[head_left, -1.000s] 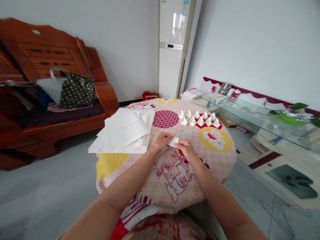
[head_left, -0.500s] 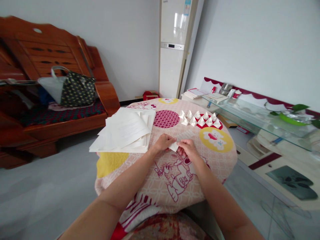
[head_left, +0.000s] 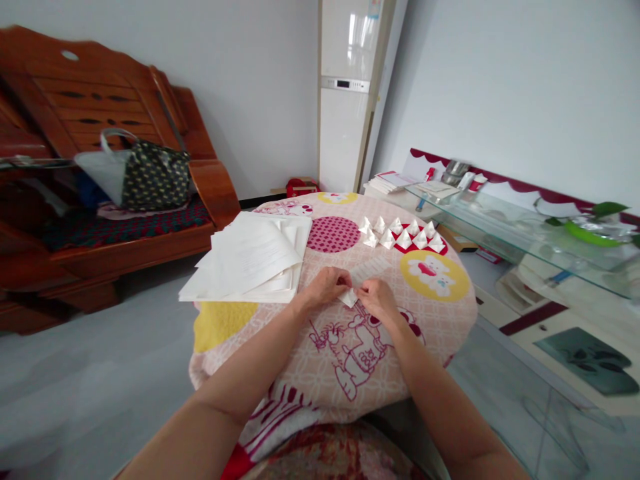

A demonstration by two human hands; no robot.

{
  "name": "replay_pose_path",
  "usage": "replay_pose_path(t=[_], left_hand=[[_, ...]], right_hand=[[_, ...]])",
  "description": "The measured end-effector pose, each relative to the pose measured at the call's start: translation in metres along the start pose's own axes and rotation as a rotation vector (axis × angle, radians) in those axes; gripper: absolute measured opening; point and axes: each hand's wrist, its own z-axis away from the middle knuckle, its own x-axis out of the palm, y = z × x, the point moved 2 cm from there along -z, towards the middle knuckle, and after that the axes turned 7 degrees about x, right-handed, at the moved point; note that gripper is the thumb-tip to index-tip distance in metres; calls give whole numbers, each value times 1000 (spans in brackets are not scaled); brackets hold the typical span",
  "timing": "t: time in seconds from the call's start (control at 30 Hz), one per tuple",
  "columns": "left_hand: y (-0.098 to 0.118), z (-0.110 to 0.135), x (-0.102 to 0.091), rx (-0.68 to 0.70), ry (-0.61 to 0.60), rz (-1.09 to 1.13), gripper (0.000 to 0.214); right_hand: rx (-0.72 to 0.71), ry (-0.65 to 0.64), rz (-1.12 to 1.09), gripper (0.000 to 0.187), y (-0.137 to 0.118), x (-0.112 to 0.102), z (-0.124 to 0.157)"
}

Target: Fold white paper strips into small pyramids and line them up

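Note:
Between my hands is a small folded piece of white paper [head_left: 349, 298], low over the patterned tablecloth [head_left: 310, 347]. My left hand [head_left: 327, 287] pinches its left side, and my right hand [head_left: 376, 296] has its fingers closed on the right side. Fingertips cover part of the folds. Just beyond them lies a flat strip of paper [head_left: 371, 268] with faint lines. Farther back stand several small pointed folded-paper pieces [head_left: 404, 239] in two rows. A stack of white paper sheets [head_left: 245, 260] rests left of my hands, its top sheets askew.
A wooden bench [head_left: 110, 100] with a dotted bag [head_left: 156, 175] is at the left. Along the right runs a glass-topped cabinet [head_left: 520, 230] holding papers, metal containers and a green dish. A tall white appliance [head_left: 344, 133] stands behind the round table.
Both hands stay in about the same place on the folded paper, with fingers slightly shifted. The right hand has turned more knuckles-up. The view has tilted a little.

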Motion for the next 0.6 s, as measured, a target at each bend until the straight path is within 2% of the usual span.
replay_pose_path(t=[0.07, 0.13, 0.2, 0.3, 0.4, 0.6], left_hand=[[-3, 1, -4, 17, -65, 35, 18], [-5, 2, -7, 28, -117, 46, 19], [-6, 2, -9, 27, -178, 45, 21], [-3, 4, -12, 0, -253, 26, 22], [1, 5, -13, -23, -271, -37, 20], [10, 5, -11, -47, -256, -184, 18]], right_hand=[[14, 5, 39, 38, -1, -1, 1], [13, -4, 40, 24, 0, -4, 1], [-26, -62, 2, 12, 0, -7, 2], [-105, -214, -49, 21, 2, -12, 3], [-115, -313, -45, 25, 4, -16, 4], [-124, -326, -56, 13, 10, -12, 3]])
